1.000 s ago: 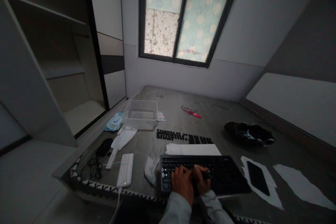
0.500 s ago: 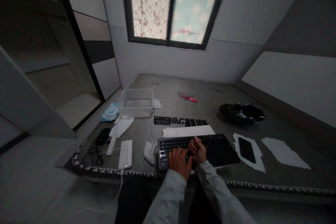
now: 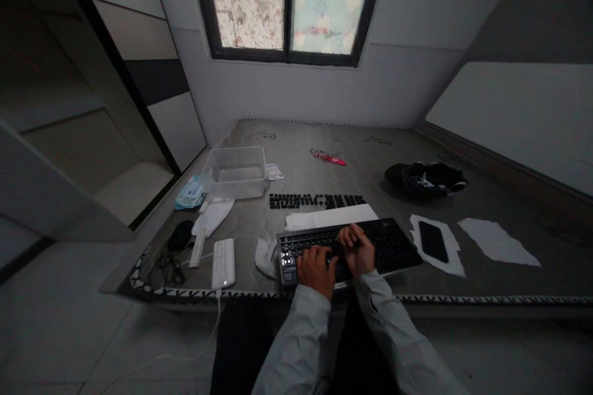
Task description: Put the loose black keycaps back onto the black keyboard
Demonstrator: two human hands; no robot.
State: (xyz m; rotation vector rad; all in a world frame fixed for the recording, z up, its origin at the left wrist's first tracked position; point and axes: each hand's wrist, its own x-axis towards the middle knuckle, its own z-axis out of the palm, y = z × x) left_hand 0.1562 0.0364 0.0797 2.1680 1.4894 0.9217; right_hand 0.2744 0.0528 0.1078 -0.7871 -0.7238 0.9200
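Well, take the black keyboard [image 3: 388,244] as the dial's centre, with the window [image 3: 328,0] at twelve. Leftmost on the grey mattress [image 3: 361,166], a black mouse [image 3: 180,236] lies at nine o'clock beside its tangled cable [image 3: 172,270], a white block [image 3: 223,265] near it; the clear bin [image 3: 234,188] stands at ten. A crumpled white scrap [image 3: 265,258] sits just beside the keyboard's left end. Near that end, the left hand [image 3: 316,271] bends its fingers over the keys (whether they grip anything, I cannot tell). Loose keycaps [image 3: 301,199] lie in rows toward eleven, beyond a white sheet [image 3: 333,217]. The right hand [image 3: 360,251] is over the keyboard's middle, its fingers curled; any hold cannot be made out. Between one and two o'clock lies a dark, hollow object [image 3: 426,179], and at three a phone-like slab [image 3: 433,241] rests on white paper [image 3: 455,263].
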